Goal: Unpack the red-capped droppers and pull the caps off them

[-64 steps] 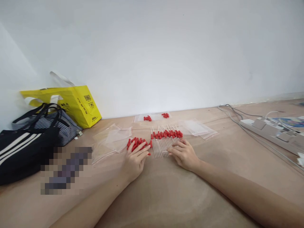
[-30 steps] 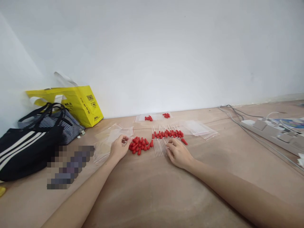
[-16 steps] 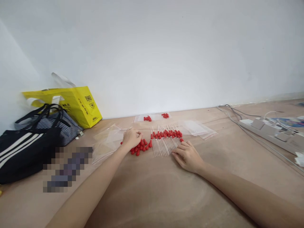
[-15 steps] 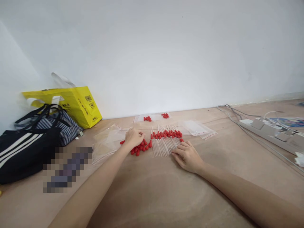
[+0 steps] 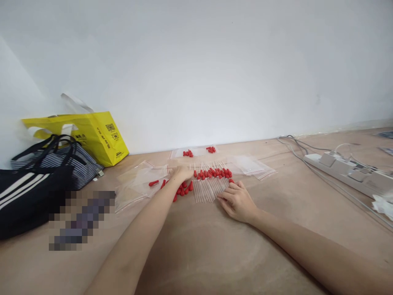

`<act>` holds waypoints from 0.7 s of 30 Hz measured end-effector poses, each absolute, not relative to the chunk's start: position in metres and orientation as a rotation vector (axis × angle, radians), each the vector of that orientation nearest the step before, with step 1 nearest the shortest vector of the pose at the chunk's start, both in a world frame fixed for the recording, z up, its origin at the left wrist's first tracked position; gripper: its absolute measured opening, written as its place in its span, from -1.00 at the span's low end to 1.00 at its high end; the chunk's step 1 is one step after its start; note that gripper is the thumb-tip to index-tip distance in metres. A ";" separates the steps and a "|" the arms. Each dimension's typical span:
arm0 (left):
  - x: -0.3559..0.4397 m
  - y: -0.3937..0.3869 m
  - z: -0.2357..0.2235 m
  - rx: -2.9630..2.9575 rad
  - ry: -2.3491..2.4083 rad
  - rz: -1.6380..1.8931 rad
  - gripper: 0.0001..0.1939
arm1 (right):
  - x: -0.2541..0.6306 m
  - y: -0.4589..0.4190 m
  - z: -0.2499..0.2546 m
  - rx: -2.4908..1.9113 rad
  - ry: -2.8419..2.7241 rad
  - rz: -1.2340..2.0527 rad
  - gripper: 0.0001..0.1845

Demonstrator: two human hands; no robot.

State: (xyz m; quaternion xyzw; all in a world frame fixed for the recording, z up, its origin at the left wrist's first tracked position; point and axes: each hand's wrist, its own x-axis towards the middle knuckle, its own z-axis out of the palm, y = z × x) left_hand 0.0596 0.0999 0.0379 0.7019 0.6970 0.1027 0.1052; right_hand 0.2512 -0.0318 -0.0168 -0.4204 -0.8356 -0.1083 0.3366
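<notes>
My left hand [image 5: 181,173] reaches past the pile of red rubber bulbs [image 5: 183,190], near the left end of the thin clear tubes. Its fingers are small and smeared, so what they hold cannot be made out. A row of droppers with red bulbs [image 5: 215,174] lies in the middle of the table, and clear tubes [image 5: 208,190] fan out on its near side. At the right end of these tubes rests my right hand [image 5: 237,201], fingers curled and closed. One red bulb [image 5: 231,180] shows at its fingertips; anything inside the grip is hidden.
Clear zip bags lie left [image 5: 138,184] and right [image 5: 251,166] of the tubes. Another bag [image 5: 199,151] with red-bulbed droppers lies by the wall. A yellow bag [image 5: 104,139] and a black bag [image 5: 37,196] stand left; a power strip [image 5: 346,172] with cables lies right.
My left hand has moved forward and right, from over the bulb pile to the tubes' left end, uncovering bulbs at the left. My right hand stays by the tubes. The view has shifted slightly.
</notes>
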 end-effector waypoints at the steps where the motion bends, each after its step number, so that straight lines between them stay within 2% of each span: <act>1: 0.056 0.098 0.042 2.094 2.085 0.308 -0.76 | 0.251 -0.032 -0.017 -1.096 -2.170 -0.286 -0.86; 6: 0.030 0.063 0.053 2.374 2.029 0.354 -0.77 | 0.251 -0.031 -0.018 -1.083 -2.101 -0.307 -0.87; 10: 0.013 0.016 0.040 2.630 1.808 0.409 -0.82 | 0.249 -0.031 -0.016 -1.048 -1.992 -0.412 -0.81; 16: 0.014 -0.014 0.010 3.226 1.401 0.812 -0.76 | 0.238 -0.026 -0.016 -0.978 -2.059 -0.586 -0.64; 21: 0.025 -0.014 -0.001 3.342 1.218 0.927 -0.79 | 0.230 -0.020 -0.019 -0.921 -2.096 -0.657 -0.70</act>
